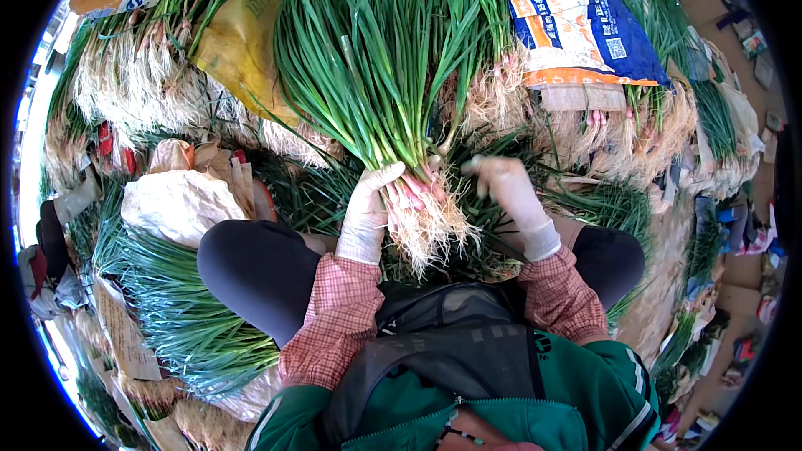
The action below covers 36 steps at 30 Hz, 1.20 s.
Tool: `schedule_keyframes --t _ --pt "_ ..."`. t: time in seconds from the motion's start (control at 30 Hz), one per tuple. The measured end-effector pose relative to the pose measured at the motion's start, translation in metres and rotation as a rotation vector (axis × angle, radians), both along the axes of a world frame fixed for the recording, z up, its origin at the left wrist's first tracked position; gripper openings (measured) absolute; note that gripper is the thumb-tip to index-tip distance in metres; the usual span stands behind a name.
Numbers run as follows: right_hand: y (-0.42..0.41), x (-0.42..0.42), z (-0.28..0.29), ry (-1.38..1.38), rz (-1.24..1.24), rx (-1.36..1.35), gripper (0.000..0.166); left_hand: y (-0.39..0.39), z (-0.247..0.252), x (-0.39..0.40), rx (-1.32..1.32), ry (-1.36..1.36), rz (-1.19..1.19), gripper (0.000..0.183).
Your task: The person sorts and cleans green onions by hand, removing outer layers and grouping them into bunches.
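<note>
My left hand [369,210], in a pale glove, is closed around the base of a bunch of green plants with long narrow leaves [376,75], reddish stem bases and pale stringy roots [432,232]. The leaves point away from me and the roots hang toward my lap. To the right of the roots is my right hand [501,185], also gloved and blurred, a little apart from the bunch. Its fingers are bent; whether they hold anything is unclear. Loose green leaves [313,200] lie beneath both hands, between my knees.
Rooted bunches [144,75] line the far side, partly under a yellow sack [238,44] and a blue-and-white printed sack [564,12]. A crumpled white sack [182,207] and more green leaves [182,313] lie left of my knee. Further bunches [714,113] stand at right.
</note>
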State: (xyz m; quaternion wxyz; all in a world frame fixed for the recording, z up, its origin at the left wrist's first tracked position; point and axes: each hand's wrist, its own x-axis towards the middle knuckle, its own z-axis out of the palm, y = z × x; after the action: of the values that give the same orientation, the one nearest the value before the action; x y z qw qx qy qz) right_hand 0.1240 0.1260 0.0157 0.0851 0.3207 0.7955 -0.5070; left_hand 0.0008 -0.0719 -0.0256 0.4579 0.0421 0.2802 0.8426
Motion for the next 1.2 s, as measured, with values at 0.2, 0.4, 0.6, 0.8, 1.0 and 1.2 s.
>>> schedule_keyframes --t 0.2,0.4,0.6,0.8,1.0,1.2 --pt "-0.034 -0.045 -0.032 0.385 -0.055 0.25 0.023 -0.021 0.002 -0.022 -0.013 0.162 -0.154 0.071" --pt "-0.038 -0.017 -0.023 0.346 0.134 0.206 0.02 -0.019 0.006 -0.013 0.06 0.061 -0.111 0.073" --pt "-0.021 -0.018 -0.049 0.328 0.037 0.129 0.026 -0.012 -0.001 -0.008 0.087 0.057 -0.062 0.078" --pt "-0.01 -0.057 -0.036 0.475 -0.329 -0.362 0.025 0.0 0.016 -0.006 0.04 0.13 -0.042 0.073" --pt "-0.016 -0.073 -0.033 0.55 -0.311 -0.377 0.023 -0.004 0.008 -0.01 -0.017 0.16 -0.061 0.063" --pt "-0.039 -0.068 -0.031 0.456 0.282 0.891 0.024 -0.011 0.001 -0.015 -0.071 0.196 -0.133 0.056"
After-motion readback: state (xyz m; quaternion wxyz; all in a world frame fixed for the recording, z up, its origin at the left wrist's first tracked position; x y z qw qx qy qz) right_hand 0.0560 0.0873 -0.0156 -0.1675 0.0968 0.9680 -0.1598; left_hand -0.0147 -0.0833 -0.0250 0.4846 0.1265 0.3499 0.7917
